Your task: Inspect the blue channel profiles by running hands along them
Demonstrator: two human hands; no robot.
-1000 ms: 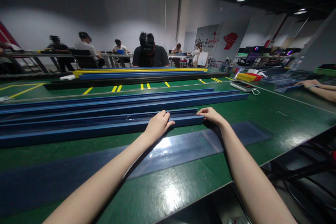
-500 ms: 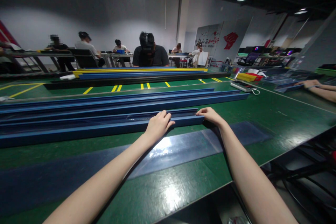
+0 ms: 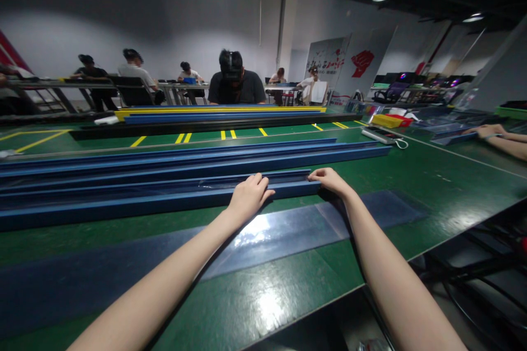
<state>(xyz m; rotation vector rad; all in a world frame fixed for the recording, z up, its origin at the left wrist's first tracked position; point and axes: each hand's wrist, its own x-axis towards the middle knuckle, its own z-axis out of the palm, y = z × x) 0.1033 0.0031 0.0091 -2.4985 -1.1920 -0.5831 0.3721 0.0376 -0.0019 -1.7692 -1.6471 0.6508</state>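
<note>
A long blue channel strip [image 3: 135, 201] lies across the green table, its right end near the middle of the view. My left hand [image 3: 250, 195] rests over its front wall, fingers curled over the edge and into the channel. At the strip's right end, my right hand [image 3: 327, 180] pinches the tip, thumb and fingers together. Clear film shows inside the channel. Nearer to me a flat transparent sheet [image 3: 284, 233] lies on the table, partly under my forearms. Behind the held strip are more blue channel strips [image 3: 197, 163].
Farther back on the green table [image 3: 453, 192] lie a black strip [image 3: 173, 129] and yellow strips [image 3: 222, 111]. A phone-like device [image 3: 381, 136] and a yellow box [image 3: 386, 120] stand at right. Another person's hands [image 3: 489, 131] are at the far right. A person sits opposite.
My hands and the blue strip look the same as before. In the background, a seated person at the far left has moved the head slightly.
</note>
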